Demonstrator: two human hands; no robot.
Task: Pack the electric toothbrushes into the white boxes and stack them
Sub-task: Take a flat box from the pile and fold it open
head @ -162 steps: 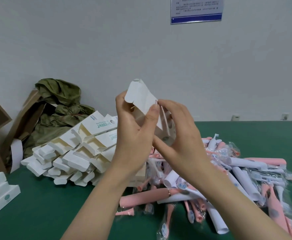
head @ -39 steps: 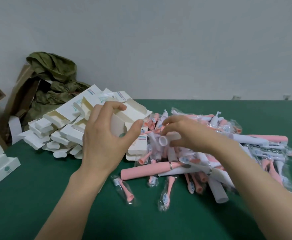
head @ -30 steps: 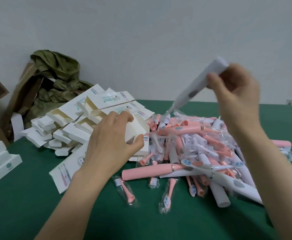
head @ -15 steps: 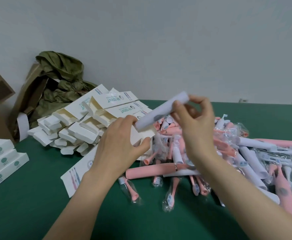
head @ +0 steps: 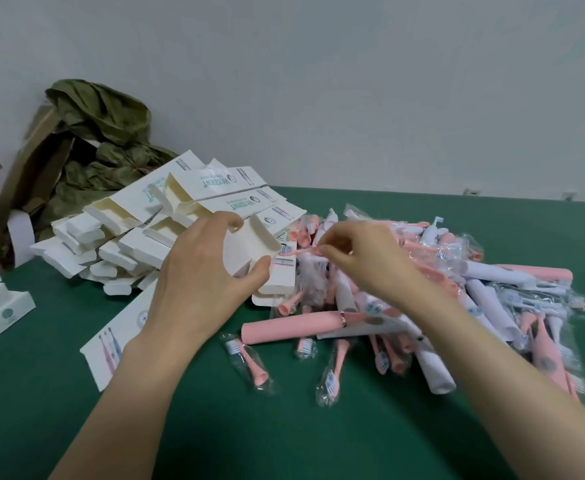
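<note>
Both busy: left hand (head: 197, 271) grips the open end of a white box (head: 261, 235), flap up. Right hand (head: 363, 258) pinches a pink brush head (head: 301, 252) just beside that opening, above the toothbrush pile (head: 474, 289) on the desk (head: 284, 427).

Green table (head: 318, 445), white boxes (head: 235, 202), pink and white toothbrushes (head: 291, 329), olive cloth (head: 104, 112).

Both forearms are bare from the lower edge of the frame up to the wrists, and the left hand (head: 197, 271), left of centre, and the right hand (head: 363, 261), at centre, are bare as well, with short, unpainted nails.
</note>
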